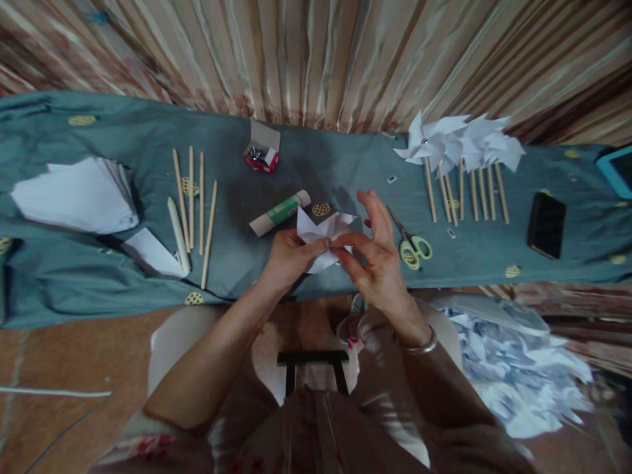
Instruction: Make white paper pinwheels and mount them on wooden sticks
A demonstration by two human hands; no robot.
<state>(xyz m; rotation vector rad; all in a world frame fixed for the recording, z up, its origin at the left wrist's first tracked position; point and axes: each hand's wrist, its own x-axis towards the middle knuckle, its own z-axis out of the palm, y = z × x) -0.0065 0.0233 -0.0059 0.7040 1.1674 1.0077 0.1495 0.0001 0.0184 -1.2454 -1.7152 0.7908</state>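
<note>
A white paper pinwheel (323, 227) is held over the front edge of the cloth-covered table. My left hand (291, 255) grips it from the left, its thumb pressed on the middle. At the same middle, my right hand (378, 257) has thumb and index finger close together, the other fingers raised; anything small between those fingertips is hidden. Just behind lies a glue stick (280, 212) with a green label. A red and white box (261, 155) of small metal pieces stands open farther back. Scissors (413, 247) with light green handles lie right of my right hand.
Finished pinwheels on sticks (464, 145) lie at the back right, near a black phone (546, 225). Loose wooden sticks (201, 204) and a paper stack (76, 196) are on the left. A bag of paper pieces (518, 362) is at the lower right.
</note>
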